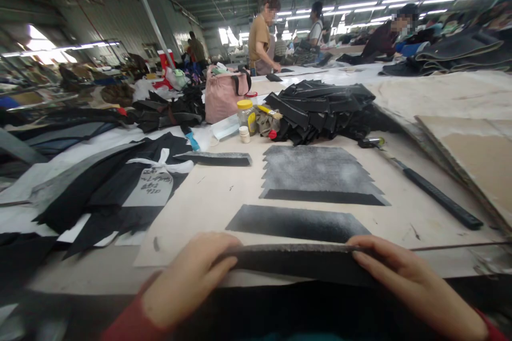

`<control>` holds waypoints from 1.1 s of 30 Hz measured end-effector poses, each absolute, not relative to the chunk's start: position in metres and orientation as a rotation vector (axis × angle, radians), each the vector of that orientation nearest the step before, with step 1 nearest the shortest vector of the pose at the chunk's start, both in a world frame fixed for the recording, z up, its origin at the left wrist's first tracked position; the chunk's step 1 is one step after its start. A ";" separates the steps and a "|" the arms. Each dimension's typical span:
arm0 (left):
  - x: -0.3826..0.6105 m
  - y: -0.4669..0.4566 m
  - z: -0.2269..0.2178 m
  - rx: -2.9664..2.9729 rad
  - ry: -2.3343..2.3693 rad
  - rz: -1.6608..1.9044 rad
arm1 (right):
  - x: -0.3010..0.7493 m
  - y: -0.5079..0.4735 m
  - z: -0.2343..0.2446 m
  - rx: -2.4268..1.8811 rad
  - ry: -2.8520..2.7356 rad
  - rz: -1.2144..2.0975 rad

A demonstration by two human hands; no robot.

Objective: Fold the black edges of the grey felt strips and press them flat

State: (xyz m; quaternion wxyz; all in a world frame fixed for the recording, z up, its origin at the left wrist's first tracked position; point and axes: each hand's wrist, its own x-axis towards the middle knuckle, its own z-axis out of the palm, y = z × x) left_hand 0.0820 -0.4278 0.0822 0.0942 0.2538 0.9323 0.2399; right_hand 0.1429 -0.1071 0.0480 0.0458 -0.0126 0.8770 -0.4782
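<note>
A strip of black fabric (296, 264) is stretched between my two hands at the near edge of the table. My left hand (196, 272) pinches its left end between thumb and fingers. At the right end, my right hand (396, 266) grips it the same way. Just beyond lies a single dark piece (296, 222) with slanted ends and a whitish, powdery-looking surface. Behind that, a fanned stack of overlapping grey-dusted pieces (316, 170) lies flat on the pale board (192, 224). A narrow folded strip (218, 159) rests to the stack's left.
A hammer (436, 194) lies on the right. Farther back are a heap of black pieces (324, 106), a yellow-lidded jar (246, 117), a brush (270, 112) and a pink bag (224, 93). Dark fabric with a handwritten tag (152, 186) covers the left. A person (262, 37) works beyond.
</note>
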 end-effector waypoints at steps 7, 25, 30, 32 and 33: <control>0.047 -0.442 0.091 0.430 2.497 1.079 | 0.131 -0.087 0.046 -0.039 2.480 -1.586; 0.009 -0.427 0.058 0.461 2.472 1.202 | 0.112 -0.084 0.037 0.151 2.996 -1.227; 0.008 -0.425 0.054 0.484 2.557 1.113 | 0.111 -0.084 0.035 0.144 3.035 -1.081; 0.009 -0.425 0.052 0.489 2.572 1.094 | 0.111 -0.085 0.035 0.148 3.036 -1.067; 0.009 -0.425 0.052 0.493 2.580 1.085 | 0.111 -0.085 0.036 0.147 3.033 -1.066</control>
